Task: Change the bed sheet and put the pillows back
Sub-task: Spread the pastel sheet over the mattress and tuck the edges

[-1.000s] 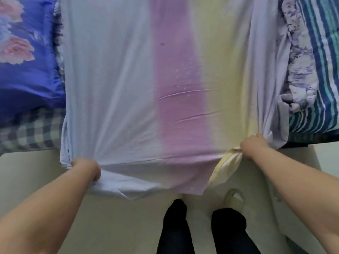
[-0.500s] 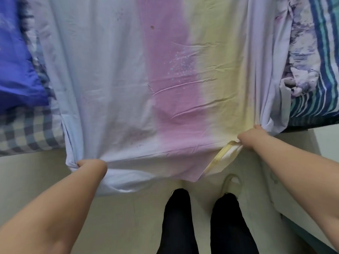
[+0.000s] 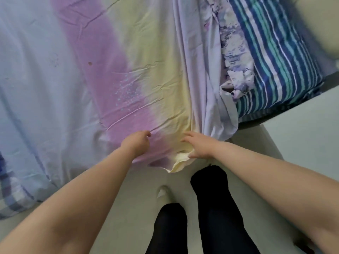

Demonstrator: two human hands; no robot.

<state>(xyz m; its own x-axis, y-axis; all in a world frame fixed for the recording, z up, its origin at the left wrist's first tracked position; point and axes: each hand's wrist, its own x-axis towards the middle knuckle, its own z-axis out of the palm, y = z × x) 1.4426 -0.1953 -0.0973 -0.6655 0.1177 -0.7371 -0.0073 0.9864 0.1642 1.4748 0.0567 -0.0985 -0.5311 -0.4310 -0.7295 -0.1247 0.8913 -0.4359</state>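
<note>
A pastel bed sheet [image 3: 77, 74] with pale blue, pink and yellow bands lies spread over the bed, its near edge hanging toward me. My left hand [image 3: 136, 143] rests on the pink band near that edge, fingers loosely curled, holding nothing. My right hand [image 3: 199, 146] lies flat on the yellow band just to the right, fingers spread, its thumb by the folded yellow corner [image 3: 180, 162]. No pillow is in view.
A blue, teal and white striped cover [image 3: 275, 66] lies at the right, with a purple-patterned cloth [image 3: 233, 57] bunched against the sheet. Checked fabric [image 3: 12, 200] shows at the lower left. My dark-clad legs [image 3: 211, 202] stand on a pale floor [image 3: 300, 136].
Both hands have let go of the sheet's edge and come together at its middle-right. The view has shifted right, and the blue floral pillow at the left has left the frame.
</note>
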